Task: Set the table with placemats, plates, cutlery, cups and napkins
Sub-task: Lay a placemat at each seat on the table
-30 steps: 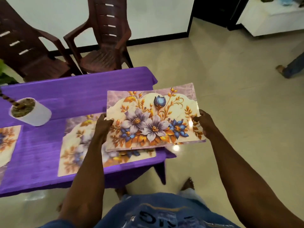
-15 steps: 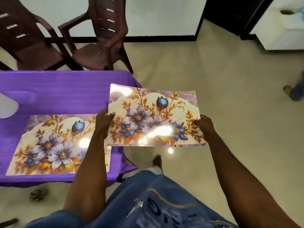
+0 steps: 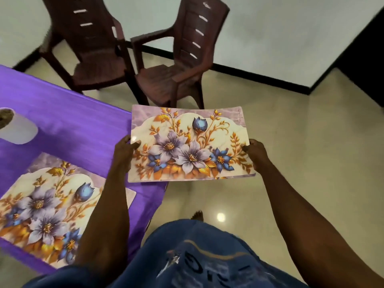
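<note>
A floral placemat [image 3: 189, 145] with purple and blue flowers hangs flat in the air over the table's right corner and the floor beyond it. My left hand [image 3: 124, 150] pinches its left edge, thumb on top. My right hand [image 3: 256, 151] grips its right edge. A second matching placemat [image 3: 41, 206] lies on the purple tablecloth [image 3: 68, 119] at the lower left, partly hidden by my left forearm.
A white pot with soil [image 3: 15, 127] stands on the table at the far left. Two dark brown plastic chairs [image 3: 166, 65] stand beyond the table by the wall. Beige tiled floor spreads to the right. My bare foot [image 3: 197, 215] shows below the held mat.
The view has swung round the table's corner: the table and laid placemat now sit lower left and the chairs nearer the centre. Both hands still hold the placemat level.
</note>
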A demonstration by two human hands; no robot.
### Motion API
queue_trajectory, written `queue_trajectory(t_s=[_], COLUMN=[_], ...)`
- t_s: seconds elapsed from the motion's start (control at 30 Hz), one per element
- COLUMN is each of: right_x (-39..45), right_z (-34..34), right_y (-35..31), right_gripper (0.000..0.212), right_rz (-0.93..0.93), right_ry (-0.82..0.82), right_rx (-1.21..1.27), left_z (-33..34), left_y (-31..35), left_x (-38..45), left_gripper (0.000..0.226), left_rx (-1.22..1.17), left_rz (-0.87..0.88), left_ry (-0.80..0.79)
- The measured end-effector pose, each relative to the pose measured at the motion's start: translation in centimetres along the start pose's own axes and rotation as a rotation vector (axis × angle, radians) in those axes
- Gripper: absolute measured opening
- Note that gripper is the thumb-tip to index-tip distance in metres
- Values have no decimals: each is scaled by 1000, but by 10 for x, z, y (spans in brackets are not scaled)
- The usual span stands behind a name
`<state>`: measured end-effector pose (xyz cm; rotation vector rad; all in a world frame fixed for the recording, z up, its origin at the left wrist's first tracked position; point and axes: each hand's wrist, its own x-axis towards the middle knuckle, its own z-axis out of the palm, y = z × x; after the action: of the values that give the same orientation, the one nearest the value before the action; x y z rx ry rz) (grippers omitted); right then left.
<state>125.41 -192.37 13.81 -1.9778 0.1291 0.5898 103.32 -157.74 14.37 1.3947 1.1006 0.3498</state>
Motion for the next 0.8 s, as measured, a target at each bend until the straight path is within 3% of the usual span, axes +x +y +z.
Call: queue_trajectory(t_s=[0.2, 0.43, 0.5, 0.7, 0.8], right_x=[107, 233, 252, 301, 302], right_z=[30, 83, 89, 123, 161], right_y=[-80, -162, -185, -242, -262], right_gripper=[16, 19, 22, 5, 9], right_rz=[-93, -205, -214, -305, -352], right_ry=[-210, -536, -592, -809, -919], right_rx=[-118, -330, -384, -530, -580], left_z=[14, 52, 75, 136, 146], left_y=[27, 19, 18, 2, -13], left_x=[31, 39, 29, -4, -13], left_gripper=[27, 27, 28, 25, 22], left_rx=[-147, -233, -281, -507, -596], left_rz=[-41, -120, -137, -201, -251], left_ry=[194, 553, 636, 915, 1058])
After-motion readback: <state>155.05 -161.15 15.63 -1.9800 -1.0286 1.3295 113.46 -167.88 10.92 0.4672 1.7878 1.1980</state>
